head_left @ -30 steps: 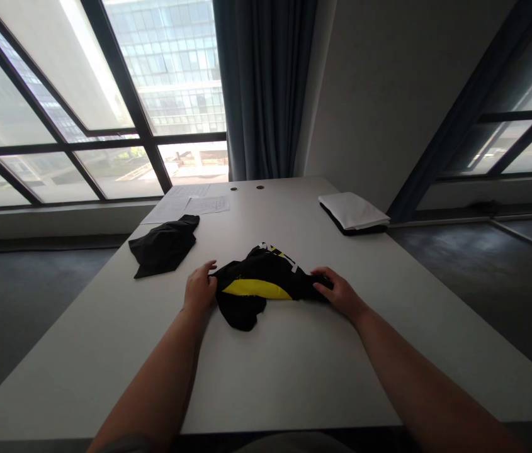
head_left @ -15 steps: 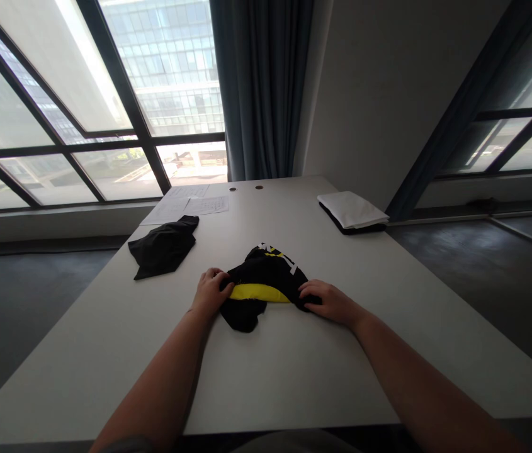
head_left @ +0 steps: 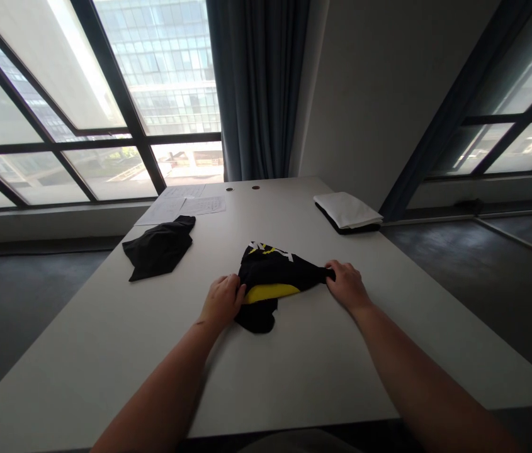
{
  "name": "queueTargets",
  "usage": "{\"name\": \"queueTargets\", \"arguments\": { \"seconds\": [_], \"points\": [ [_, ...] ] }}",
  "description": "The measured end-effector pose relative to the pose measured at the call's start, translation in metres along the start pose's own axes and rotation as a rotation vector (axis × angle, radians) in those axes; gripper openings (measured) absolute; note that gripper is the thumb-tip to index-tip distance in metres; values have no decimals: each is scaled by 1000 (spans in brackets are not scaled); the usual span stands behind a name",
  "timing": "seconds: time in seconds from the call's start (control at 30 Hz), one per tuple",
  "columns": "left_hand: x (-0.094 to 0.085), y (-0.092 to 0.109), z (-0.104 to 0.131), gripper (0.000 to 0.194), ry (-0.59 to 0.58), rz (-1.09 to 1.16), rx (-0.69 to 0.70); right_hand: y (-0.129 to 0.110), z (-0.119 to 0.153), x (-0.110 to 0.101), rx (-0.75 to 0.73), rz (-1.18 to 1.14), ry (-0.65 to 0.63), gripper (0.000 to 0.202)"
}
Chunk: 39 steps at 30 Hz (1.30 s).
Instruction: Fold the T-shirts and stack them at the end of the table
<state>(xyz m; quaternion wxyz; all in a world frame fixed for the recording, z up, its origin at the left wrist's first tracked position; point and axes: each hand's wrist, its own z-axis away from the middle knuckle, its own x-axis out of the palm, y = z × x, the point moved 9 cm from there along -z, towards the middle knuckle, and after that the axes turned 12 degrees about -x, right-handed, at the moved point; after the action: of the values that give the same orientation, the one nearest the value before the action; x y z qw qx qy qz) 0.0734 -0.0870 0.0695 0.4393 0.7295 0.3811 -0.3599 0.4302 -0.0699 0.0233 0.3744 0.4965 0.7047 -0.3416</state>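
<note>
Centrally, a black garment (head_left: 277,270) with a yellow panel and white-and-yellow print lies bunched on the white tabletop (head_left: 313,377), a dark flap spread below the yellow. The left hand (head_left: 221,299) has its fingers clamped on the garment's left edge; the right hand (head_left: 347,284) has its fingers closed around the narrow, pulled-out right end. Farther out, a crumpled dark cloth (head_left: 160,248) lies to the left, near some papers (head_left: 204,204), and a folded white cloth (head_left: 347,209) rests on a black one (head_left: 357,230) at right. Beyond hangs a blue curtain (head_left: 259,94) beside a window (head_left: 178,69).
</note>
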Motion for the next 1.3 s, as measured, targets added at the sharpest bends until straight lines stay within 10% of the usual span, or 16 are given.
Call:
{"name": "queueTargets", "arguments": {
  "seconds": [0.2, 0.37, 0.57, 0.83, 1.13, 1.3],
  "points": [
    [2, 62, 34, 16, -178, 161, 398, 19, 4, -5, 6, 26, 20, 18],
    [12, 111, 79, 14, -428, 320, 683, 88, 20, -11, 245, -166, 175, 27],
    [8, 90, 58, 21, -356, 405, 461, 137, 45, -5, 505, -329, 290, 43],
    [51, 25, 26, 51, -369, 144, 101, 75, 12, 22, 187, -244, 44, 34],
    [49, 53, 40, 36, -396, -25, 175, 14, 15, 4, 114, -29, -182, 46],
    [46, 88, 69, 23, -651, 261, 419, -26, 47, 23, 141, 18, -459, 54]
  ]
}}
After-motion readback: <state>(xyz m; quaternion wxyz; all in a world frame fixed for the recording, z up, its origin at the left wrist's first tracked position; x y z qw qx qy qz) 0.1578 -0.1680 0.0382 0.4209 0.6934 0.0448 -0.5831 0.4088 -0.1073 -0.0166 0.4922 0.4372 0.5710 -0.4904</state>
